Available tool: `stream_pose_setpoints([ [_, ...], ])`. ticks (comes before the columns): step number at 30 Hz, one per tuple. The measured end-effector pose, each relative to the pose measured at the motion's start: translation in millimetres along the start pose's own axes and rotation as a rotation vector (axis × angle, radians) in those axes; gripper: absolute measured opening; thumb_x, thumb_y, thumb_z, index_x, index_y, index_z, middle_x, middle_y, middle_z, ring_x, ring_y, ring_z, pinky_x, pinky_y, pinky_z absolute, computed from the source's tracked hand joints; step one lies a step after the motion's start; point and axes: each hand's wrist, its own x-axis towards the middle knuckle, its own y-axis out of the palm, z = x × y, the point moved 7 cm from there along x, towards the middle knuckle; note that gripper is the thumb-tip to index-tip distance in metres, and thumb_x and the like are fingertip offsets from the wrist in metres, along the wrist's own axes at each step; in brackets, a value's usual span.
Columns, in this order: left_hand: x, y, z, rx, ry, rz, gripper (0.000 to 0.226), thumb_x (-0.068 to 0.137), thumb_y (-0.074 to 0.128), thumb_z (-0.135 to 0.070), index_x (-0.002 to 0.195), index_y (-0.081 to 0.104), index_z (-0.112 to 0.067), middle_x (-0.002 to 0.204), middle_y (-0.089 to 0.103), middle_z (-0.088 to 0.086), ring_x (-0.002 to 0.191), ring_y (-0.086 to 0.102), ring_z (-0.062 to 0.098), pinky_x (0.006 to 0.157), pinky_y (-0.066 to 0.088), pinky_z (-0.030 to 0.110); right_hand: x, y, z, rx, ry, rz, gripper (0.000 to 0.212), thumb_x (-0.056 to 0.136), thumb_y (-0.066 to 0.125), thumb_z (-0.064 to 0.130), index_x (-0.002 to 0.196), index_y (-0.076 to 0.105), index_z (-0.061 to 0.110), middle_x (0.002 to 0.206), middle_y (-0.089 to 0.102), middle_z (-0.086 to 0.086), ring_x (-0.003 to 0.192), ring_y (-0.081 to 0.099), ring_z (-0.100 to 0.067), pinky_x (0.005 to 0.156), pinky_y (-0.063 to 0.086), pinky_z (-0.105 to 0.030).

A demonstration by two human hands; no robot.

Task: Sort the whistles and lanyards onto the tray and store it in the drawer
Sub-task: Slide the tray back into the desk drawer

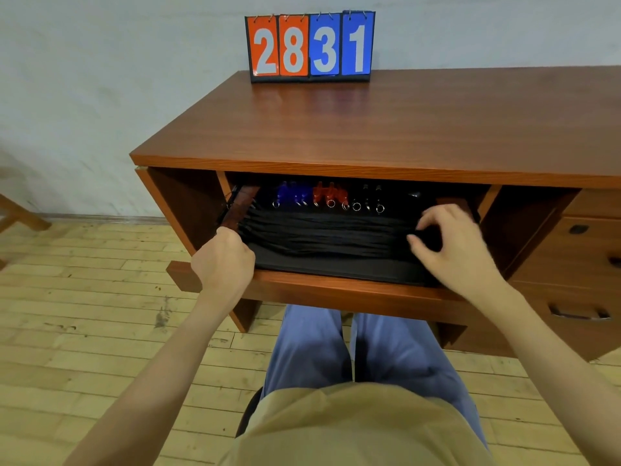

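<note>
Our left hand (223, 260) makes the firmer grip: its fingers curl over the left end of the black tray (329, 260), at the front-left corner of the open drawer (336, 290). Our right hand (453, 245) is at the tray's right end, fingers bent and spread, fingertips (415, 238) down on the black surface; we cannot tell whether they pinch the tray's edge or a lanyard end, or only rest there.

The tray lies inside the drawer, its long axis running left to right, parallel to the counter (369, 129) front edge. So the tray spans between our two grips, one hand at each short end, and neither is clearly nearer its middle. Along the tray's far edge, under the counter's front edge, the whistles sit in a row by colour: blue whistles (290, 193) to the left, red whistles (329, 193) in the middle, black whistles (371, 193) to the right, with their metal rings (357, 206) toward us. The black lanyards (322, 230) lie stretched lengthwise across the tray's middle.

We judge the sorting done and the tray seated, so what remains is to let go and push the drawer's front rail away from us, straight back under the counter. A flip scoreboard (311, 45) stands at the counter's back edge.
</note>
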Motion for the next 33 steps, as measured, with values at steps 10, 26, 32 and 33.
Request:
stream_pose_setpoints([
  [10,0,-4,-2,-0.040,0.078,-0.065,0.018,0.093,0.053,-0.019,0.087,0.063,-0.005,0.069,0.053,0.004,0.063,0.052,0.023,0.053,0.035,0.029,-30,41,33,0.223,-0.176,0.316,0.014,0.090,0.061,0.030,0.096,0.070,0.022,0.093,0.061,0.012,0.090,0.056,-0.004,0.083,0.050,-0.029],
  [26,-40,-6,10,-0.496,0.121,-0.234,0.023,0.095,0.053,-0.026,0.104,0.056,-0.006,0.106,0.051,0.011,0.087,0.053,0.019,0.076,0.042,0.027,-50,46,32,-0.031,-0.295,0.081,0.041,0.082,0.059,0.049,0.108,0.067,0.018,0.102,0.065,0.006,0.092,0.060,-0.015,0.079,0.041,-0.024],
  [32,-30,5,-3,-0.607,0.091,-0.189,0.025,0.092,0.057,-0.025,0.106,0.056,-0.005,0.112,0.047,0.011,0.096,0.052,0.021,0.082,0.040,0.024,-35,49,21,-0.060,-0.220,-0.083,0.045,0.080,0.057,0.052,0.103,0.068,0.016,0.108,0.062,0.001,0.101,0.057,-0.019,0.094,0.032,-0.028],
  [33,-29,7,-7,-0.622,0.088,-0.174,0.028,0.092,0.058,-0.027,0.109,0.055,-0.005,0.115,0.044,0.011,0.099,0.052,0.022,0.084,0.040,0.024,-34,49,17,-0.067,-0.169,-0.129,0.045,0.078,0.061,0.052,0.103,0.068,0.016,0.112,0.061,-0.002,0.107,0.055,-0.021,0.098,0.028,-0.031],
])
